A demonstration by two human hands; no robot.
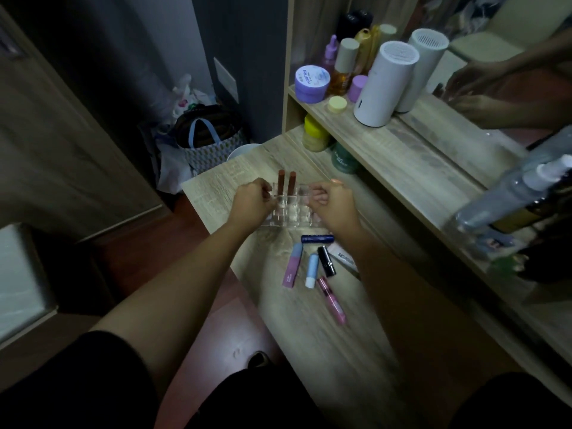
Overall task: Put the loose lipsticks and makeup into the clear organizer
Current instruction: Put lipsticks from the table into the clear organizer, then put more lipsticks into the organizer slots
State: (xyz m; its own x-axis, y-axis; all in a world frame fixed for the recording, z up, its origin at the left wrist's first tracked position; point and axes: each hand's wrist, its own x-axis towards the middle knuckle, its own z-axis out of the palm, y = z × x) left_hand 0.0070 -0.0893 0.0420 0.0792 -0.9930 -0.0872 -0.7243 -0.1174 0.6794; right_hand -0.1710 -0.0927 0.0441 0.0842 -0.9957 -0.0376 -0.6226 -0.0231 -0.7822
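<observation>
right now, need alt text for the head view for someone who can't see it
Seen from above, a left hand and right hand grip the two ends of a clear organizer on a wooden desk, with two brown lipsticks standing in its back slots. Six loose makeup tubes lie on the desk just nearer the camera.

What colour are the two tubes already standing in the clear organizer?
Both tubes are reddish brown, seen best in the head view, standing side by side in the organizer.

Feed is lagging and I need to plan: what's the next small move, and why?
Probably free the right hand from the clear acrylic organizer and pick up the dark blue tube, the nearest loose item; only two brown lipsticks stand in slots.
</observation>
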